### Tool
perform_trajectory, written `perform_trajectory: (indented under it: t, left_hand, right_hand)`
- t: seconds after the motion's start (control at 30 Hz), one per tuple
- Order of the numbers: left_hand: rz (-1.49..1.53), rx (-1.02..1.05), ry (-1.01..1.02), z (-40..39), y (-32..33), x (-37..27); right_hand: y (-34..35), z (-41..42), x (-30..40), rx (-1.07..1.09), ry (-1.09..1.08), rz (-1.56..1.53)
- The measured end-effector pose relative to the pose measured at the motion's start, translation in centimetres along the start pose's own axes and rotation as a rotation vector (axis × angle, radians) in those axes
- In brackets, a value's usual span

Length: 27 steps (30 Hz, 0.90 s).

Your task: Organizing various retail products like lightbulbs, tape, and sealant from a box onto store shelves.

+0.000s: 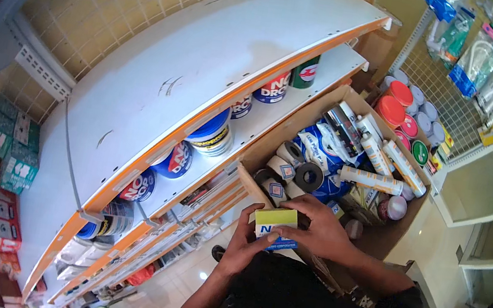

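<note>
Between both my hands is a small yellow, white and blue cardboard box [276, 217] that bears writing. My left hand [240, 241] grips its left side, fingers partly behind it. My right hand [319, 229] closes on its right side, with the thumb across the front. Just beyond the hands stands a large open carton [252, 188]. Inside it lie several rolls of tape [309, 177], sealant cartridges [371, 180], dark cylinders [342, 129] and blue-and-white bags [316, 148]. What lies at the carton's bottom is hidden.
A white shelf board [156, 54] with an orange edge strip spans the left. Paint tubs [179, 158] stand on the board below. Red-lidded tubs [392, 109] and packaged goods hanging on a mesh panel [479, 55] are at right. Green boxes [19, 168] sit far left.
</note>
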State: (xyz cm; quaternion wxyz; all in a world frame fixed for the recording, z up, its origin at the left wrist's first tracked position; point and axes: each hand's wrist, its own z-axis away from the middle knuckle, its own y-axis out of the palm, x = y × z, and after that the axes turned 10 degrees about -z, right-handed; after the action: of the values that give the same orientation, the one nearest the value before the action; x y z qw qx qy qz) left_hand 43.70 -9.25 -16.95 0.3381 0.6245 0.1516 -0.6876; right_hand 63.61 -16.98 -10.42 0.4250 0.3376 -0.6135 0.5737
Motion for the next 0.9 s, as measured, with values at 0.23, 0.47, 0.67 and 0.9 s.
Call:
perform_trajectory:
  t: [0.23,0.47,0.67,0.9]
  left_hand:
    - [0.098,-0.064,-0.044,1.3,-0.8,0.4]
    - [-0.083,-0.080,0.084,5.2,-2.7,0.5]
    - [-0.261,-0.144,0.288,9.5,-4.8,-2.3]
    - [-0.246,-0.388,0.405,18.3,-9.7,-7.5]
  right_hand:
    - [1.8,0.0,-2.1,-0.035,0.188,-0.444]
    - [3.0,-1.7,-2.3,0.383,0.105,-0.518]
    - [4.9,-2.8,5.0,0.489,0.006,-0.398]
    - [12.9,-4.8,14.9,0.553,-0.284,-0.264]
